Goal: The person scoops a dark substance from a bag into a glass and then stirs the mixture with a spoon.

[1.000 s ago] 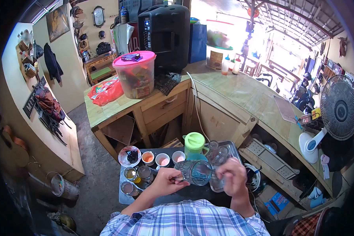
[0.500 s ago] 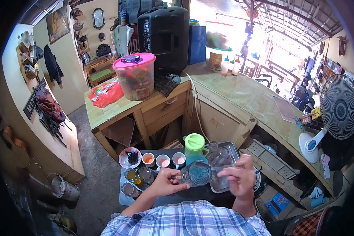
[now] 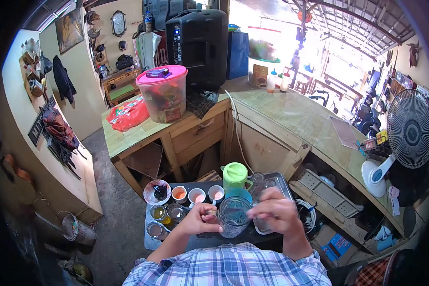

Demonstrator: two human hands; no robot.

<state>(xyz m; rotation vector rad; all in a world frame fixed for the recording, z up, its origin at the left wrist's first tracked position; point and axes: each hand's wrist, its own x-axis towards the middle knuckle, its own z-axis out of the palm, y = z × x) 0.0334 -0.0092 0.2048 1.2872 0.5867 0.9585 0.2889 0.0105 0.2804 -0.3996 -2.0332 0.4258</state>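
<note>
A clear glass mug (image 3: 234, 214) stands upright over the dark tabletop, its open top facing me. My left hand (image 3: 201, 220) is closed around the mug's handle. Fingers of my right hand (image 3: 277, 212) are curled together right at the mug's right rim; I cannot tell what, if anything, they pinch. Just behind the mug is a green-lidded pitcher (image 3: 235, 175). Three white cups with orange or pinkish contents, including one cup (image 3: 197, 196), line up to the left. Nearby are a glass of yellow liquid (image 3: 161, 214) and a glass of brownish liquid (image 3: 156, 230).
A metal tray (image 3: 264, 226) holding clear glasses lies right of the pitcher. A bowl (image 3: 150, 192) with dark contents sits at the table's left. Ahead, a wooden counter (image 3: 271, 107) carries a pink-lidded tub (image 3: 163, 97) and a black speaker (image 3: 198, 47). A fan (image 3: 409, 128) stands at right.
The mug has tipped from lying sideways to upright, its handle still in my left hand. My right hand has moved left to its rim, with the fingers curling in.
</note>
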